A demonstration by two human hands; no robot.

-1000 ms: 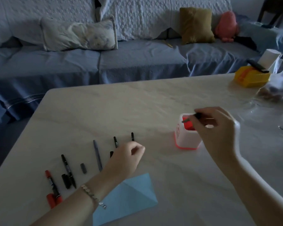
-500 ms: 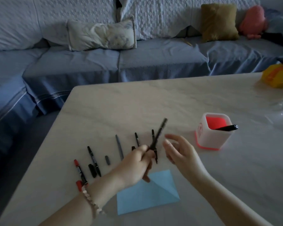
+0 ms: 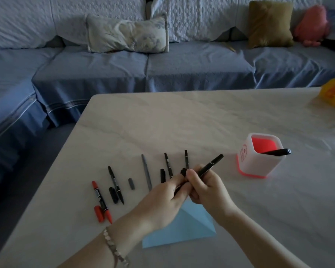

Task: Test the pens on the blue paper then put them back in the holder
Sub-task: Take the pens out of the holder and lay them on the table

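Left hand (image 3: pixel 170 196) and right hand (image 3: pixel 205 190) both curl their fingers round one black pen (image 3: pixel 211 165) just above the blue paper (image 3: pixel 191 229). Probably working the cap; tip-to-paper scribble next, I'd guess.

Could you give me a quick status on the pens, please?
Left hand, right hand both grip black pen. Second pen in holder; other pens lie on table. Nothing blocks holder.

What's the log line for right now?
left hand, right hand: grip black pen | blue paper: below hands | holder: second pen inside
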